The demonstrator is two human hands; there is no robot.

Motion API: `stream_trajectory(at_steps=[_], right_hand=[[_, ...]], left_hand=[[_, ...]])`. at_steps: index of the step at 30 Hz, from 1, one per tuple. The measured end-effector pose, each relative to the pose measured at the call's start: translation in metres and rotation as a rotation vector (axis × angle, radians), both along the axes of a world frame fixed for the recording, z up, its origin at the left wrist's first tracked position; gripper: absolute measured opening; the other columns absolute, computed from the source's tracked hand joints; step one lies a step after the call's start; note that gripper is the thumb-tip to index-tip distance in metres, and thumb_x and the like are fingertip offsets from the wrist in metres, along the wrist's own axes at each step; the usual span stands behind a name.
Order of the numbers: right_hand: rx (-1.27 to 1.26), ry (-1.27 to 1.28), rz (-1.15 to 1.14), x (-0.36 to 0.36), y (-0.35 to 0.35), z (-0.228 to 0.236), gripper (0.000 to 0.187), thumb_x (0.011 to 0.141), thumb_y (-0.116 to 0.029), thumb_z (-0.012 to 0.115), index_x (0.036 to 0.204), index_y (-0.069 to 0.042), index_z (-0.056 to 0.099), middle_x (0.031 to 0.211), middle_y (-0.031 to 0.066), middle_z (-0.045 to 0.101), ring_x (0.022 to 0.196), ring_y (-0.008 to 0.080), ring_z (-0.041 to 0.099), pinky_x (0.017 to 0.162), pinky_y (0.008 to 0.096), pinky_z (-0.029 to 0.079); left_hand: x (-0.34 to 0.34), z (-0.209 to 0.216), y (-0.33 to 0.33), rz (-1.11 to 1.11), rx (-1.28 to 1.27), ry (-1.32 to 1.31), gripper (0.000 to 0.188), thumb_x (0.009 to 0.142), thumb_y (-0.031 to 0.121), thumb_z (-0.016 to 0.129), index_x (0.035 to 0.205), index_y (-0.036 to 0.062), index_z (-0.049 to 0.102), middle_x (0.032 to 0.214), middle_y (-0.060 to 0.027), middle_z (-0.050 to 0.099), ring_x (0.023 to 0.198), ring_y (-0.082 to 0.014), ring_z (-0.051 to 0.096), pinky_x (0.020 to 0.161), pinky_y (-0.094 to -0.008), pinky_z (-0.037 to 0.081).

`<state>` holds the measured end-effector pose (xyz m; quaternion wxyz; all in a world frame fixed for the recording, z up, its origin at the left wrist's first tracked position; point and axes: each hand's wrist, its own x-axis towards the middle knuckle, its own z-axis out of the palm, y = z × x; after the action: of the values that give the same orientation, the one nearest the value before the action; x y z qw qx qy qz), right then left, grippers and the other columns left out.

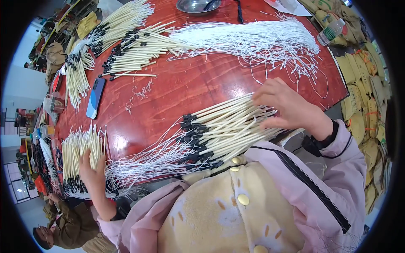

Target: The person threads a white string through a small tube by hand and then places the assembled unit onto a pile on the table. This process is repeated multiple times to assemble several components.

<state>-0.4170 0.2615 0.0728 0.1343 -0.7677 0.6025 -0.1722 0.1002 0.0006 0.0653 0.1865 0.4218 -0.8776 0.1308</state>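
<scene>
In front of me lies a pile of pale thin sticks [236, 122] with black end pieces [196, 135]. White cords [145, 162] trail leftward from those black ends. My right hand [289, 105] is over the pile's right end, thumb and fingers apart around the stick tips; whether it touches them I cannot tell. On the left, my left hand [93, 173] has its fingers stretched out beside a second bundle of sticks [78, 152], whose black ends point toward me. Nothing shows gripped in either hand.
Further back on the red table [185, 84] lie more sticks [139, 50], a long bunch of white cords [253, 38], a phone [96, 98] and a metal bowl [198, 5]. A plastic bottle [331, 31] and stacked sacks [358, 84] are right. Another person [71, 225] is lower left.
</scene>
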Motion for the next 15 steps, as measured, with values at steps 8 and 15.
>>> stream_trajectory(at_steps=[8, 15], right_hand=[[-0.102, 0.003, -0.119, -0.007, -0.051, -0.033, 0.046, 0.085, -0.017, 0.075, 0.125, 0.0, 0.062, 0.128, 0.0149, 0.06, 0.117, 0.0351, 0.055, 0.1, 0.0445, 0.043], [-0.075, 0.019, -0.207, -0.016, -0.044, -0.042, 0.054, 0.085, -0.015, 0.075, 0.134, 0.0, 0.058, 0.132, 0.0169, 0.057, 0.118, 0.0354, 0.054, 0.102, 0.0444, 0.043]], left_hand=[[-0.307, -0.041, -0.028, -0.67, 0.477, 0.106, 0.02, 0.089, 0.02, 0.067, 0.102, 0.0052, 0.071, 0.102, -0.0163, 0.067, 0.099, -0.0359, 0.065, 0.084, -0.0459, 0.054], [-0.402, -0.093, -0.035, -0.716, 0.32, 0.008, 0.012, 0.087, 0.014, 0.065, 0.094, 0.0054, 0.067, 0.094, -0.0158, 0.063, 0.092, -0.0353, 0.065, 0.078, -0.0465, 0.054]])
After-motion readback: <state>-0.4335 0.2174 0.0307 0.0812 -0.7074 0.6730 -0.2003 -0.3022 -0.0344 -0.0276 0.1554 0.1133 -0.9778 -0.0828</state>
